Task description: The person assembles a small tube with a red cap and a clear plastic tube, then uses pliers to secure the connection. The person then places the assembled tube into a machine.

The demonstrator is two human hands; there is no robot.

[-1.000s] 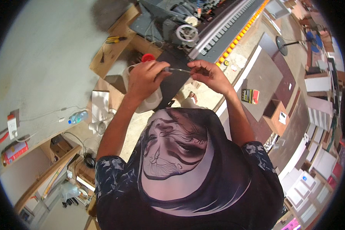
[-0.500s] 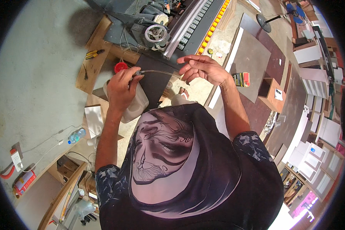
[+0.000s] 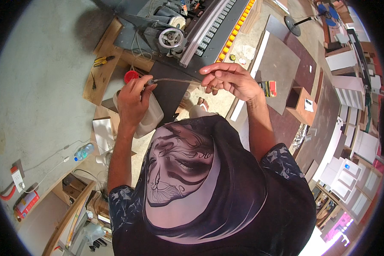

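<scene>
Lying on a wooden board (image 3: 92,91) by the wall, yellow pliers (image 3: 101,61) sit apart from both hands, perhaps to stay handy. Next comes a red round cap (image 3: 131,77), just beyond the left hand (image 3: 132,101). That hand's thumb and fingertips are pinched together at the left end of a clear tube (image 3: 175,80), likely to steady it. A pale plastic jug (image 3: 151,117) shows partly hidden behind this hand. The tube spans the gap between the hands, seemingly raised to keep its length in sight. At its other end, the right hand (image 3: 239,83) has fingers loosely curled and partly spread; whether they grip the tube cannot be told. Farther right is a small yellow-and-red box (image 3: 267,88).
</scene>
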